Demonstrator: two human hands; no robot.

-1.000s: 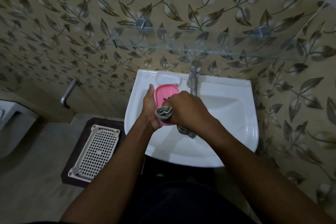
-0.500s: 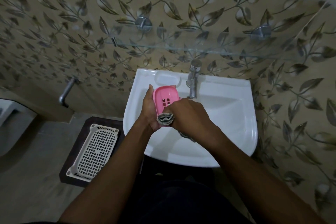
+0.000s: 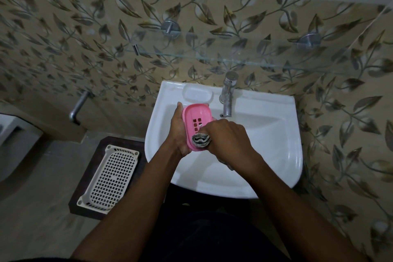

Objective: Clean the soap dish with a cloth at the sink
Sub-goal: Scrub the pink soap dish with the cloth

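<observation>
Right hand (image 3: 225, 138) presses cloth (image 3: 201, 140) into soap dish (image 3: 196, 122)

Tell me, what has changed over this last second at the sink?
The right hand has slid the cloth down the dish toward its near end, uncovering the slots in its middle. Nothing was picked up or let go. The left hand holds the dish over the sink as before, the right hand keeps its grip on the cloth, and the tap stands untouched.
</observation>
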